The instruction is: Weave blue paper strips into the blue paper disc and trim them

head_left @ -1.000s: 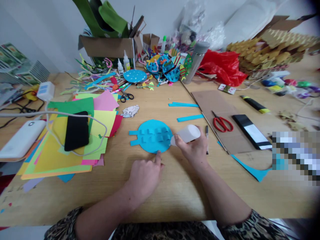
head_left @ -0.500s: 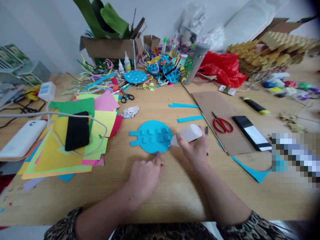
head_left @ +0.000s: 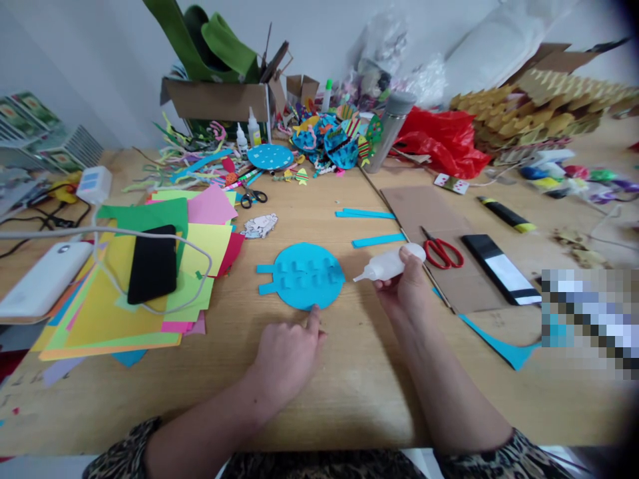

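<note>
A blue paper oval [head_left: 309,293] lies flat on the table, with small raised flaps in rows across it and two short strips sticking out at its left end. The index finger of my left hand [head_left: 289,352] points forward and touches the oval's near edge, while its other fingers are curled under. To the right of the oval, my right hand [head_left: 412,293] is wrapped round a white glue bottle [head_left: 387,265]. The bottle is tilted, its nozzle pointing left, a little apart from the oval's right tip.
Blue strips [head_left: 378,240] lie behind the bottle. Red-handled scissors [head_left: 443,253] and a phone [head_left: 499,269] rest on cardboard [head_left: 419,206] at the right. Coloured paper [head_left: 110,293] with a black phone [head_left: 152,265] is at the left. Craft pieces, a metal flask [head_left: 390,130] and boxes crowd the back.
My right hand has moved right with the glue bottle, and the nozzle has come off the oval's right edge. My left hand stays at the near edge.
</note>
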A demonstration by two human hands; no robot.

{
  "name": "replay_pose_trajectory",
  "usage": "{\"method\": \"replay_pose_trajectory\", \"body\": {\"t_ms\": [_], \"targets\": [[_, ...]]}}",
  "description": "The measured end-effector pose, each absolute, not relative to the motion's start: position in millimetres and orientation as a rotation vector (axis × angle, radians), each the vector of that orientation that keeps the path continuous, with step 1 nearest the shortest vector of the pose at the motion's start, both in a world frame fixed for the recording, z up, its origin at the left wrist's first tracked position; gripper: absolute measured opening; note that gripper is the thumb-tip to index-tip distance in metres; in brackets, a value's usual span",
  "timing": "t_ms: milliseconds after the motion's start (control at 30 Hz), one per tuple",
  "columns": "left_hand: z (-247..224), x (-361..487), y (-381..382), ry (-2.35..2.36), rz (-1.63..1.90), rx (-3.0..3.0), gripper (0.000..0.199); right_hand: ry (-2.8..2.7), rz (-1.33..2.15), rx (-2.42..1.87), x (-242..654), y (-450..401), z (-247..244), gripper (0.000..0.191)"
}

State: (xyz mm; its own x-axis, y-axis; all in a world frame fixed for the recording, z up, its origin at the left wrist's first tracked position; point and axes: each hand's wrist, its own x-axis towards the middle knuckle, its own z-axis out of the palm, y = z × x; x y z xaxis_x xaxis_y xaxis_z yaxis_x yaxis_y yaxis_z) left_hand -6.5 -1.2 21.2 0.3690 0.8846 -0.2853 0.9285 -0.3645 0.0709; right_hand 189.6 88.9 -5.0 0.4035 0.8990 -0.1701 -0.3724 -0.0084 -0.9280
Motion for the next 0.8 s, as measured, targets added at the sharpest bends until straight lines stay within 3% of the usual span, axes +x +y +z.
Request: {"method": "replay_pose_trajectory", "body": {"t_ms": [600,800], "targets": [[23,-6,0,1.631,-0.265,2.384,0.047,-1.158,0.712,-1.423,178,69,-7,0.032],[19,-7,-2,1.646,-0.263,2.388,0.047,-1.055,0.844,-1.337,178,69,-4,0.03]]}}
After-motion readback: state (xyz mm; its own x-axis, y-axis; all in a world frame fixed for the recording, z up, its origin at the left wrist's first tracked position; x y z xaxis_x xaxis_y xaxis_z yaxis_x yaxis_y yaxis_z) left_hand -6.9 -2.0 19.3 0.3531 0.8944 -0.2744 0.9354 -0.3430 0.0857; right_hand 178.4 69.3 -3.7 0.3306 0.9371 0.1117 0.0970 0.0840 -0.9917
